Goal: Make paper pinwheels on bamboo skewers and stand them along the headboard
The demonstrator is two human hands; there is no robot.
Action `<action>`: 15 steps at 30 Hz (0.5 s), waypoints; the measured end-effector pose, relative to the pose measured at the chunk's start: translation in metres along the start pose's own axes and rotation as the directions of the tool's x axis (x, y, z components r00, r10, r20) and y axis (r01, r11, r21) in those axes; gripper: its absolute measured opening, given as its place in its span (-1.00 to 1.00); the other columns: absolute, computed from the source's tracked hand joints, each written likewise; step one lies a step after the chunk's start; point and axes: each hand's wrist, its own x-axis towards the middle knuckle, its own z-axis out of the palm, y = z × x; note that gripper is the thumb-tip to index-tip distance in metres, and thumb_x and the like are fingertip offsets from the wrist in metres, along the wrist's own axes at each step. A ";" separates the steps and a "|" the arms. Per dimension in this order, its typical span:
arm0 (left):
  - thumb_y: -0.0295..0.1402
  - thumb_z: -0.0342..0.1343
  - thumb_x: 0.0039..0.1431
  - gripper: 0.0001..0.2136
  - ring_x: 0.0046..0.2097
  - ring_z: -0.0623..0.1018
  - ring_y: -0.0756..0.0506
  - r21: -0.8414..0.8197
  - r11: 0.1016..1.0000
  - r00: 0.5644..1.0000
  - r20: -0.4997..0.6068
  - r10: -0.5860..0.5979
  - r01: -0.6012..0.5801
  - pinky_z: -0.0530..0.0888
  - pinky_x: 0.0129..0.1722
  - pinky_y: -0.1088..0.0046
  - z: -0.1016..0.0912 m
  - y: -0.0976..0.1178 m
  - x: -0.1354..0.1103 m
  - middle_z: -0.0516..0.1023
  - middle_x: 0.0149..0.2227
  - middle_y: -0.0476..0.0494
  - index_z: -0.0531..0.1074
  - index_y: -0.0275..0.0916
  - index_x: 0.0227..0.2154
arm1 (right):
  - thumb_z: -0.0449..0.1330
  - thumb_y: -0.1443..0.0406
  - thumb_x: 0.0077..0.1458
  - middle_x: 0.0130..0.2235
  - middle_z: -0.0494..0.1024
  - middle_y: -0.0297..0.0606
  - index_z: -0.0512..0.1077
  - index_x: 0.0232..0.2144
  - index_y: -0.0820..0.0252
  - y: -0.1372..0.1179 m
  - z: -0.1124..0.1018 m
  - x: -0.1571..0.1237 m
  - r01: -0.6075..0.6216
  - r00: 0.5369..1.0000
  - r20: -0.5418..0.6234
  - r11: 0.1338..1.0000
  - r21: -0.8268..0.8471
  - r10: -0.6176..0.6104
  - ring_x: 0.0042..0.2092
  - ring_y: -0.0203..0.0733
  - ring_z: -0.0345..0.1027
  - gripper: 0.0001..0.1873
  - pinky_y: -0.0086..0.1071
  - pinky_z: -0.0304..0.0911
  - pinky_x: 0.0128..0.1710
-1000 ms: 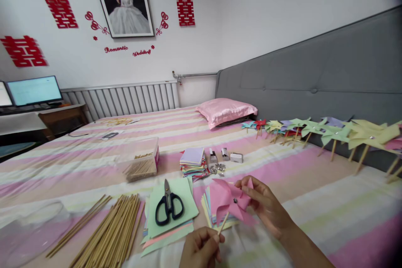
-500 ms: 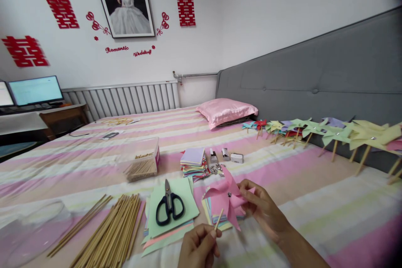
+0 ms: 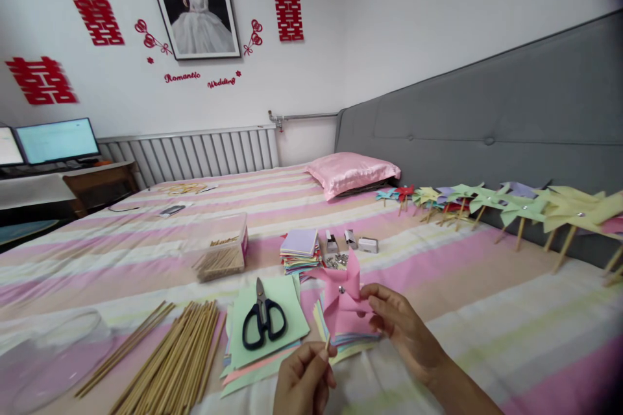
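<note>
One thin stick (image 3: 328, 341) pinched in left grip (image 3: 304, 376), right grip (image 3: 405, 332) pinching folded paper pinwheel (image 3: 346, 302)

I see the radiator (image 3: 195, 150) along the wall (image 3: 292, 81). Framed picture (image 3: 198, 16): above the radiator. Lit monitors (image 3: 58, 141) on desk (image 3: 104, 178): left of radiator. Pink pillow (image 3: 353, 173), gray headboard (image 3: 487, 104): right of the radiator.

Thin stick (image 3: 328, 341): low part hidden by left fingers (image 3: 315, 369)
Wall picture (image 3: 202, 29): top cut off
Screen (image 3: 58, 141): marks too small to read

The hands (image 3: 400, 327) and right forearm (image 3: 460, 384) are bare.
</note>
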 end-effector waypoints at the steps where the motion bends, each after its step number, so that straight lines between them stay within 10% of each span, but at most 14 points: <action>1: -0.08 0.26 -0.30 -0.61 -0.81 0.05 0.23 -0.007 1.000 1.000 -0.011 0.002 -0.002 -0.19 -0.76 0.62 0.000 0.000 0.000 0.35 -0.75 0.05 0.45 -0.36 -0.54 | 0.29 0.13 -0.20 -0.43 0.44 -0.29 0.45 -0.40 0.20 0.000 0.001 -0.001 -0.005 1.000 0.011 1.000 -0.006 0.005 -0.43 -0.29 0.27 -0.70 -0.51 0.10 -0.54; 15: -0.12 0.27 -0.27 -0.64 -0.80 0.11 0.25 -0.066 0.997 0.998 -0.052 0.030 -0.034 -0.17 -0.75 0.66 0.003 0.001 -0.001 0.37 -0.74 0.06 0.48 -0.37 -0.51 | 0.29 0.15 -0.20 -0.38 0.48 -0.22 0.51 -0.36 0.21 0.013 0.004 0.000 0.000 0.998 0.069 0.999 -0.040 0.002 -0.40 -0.26 0.27 -0.68 -0.49 0.11 -0.54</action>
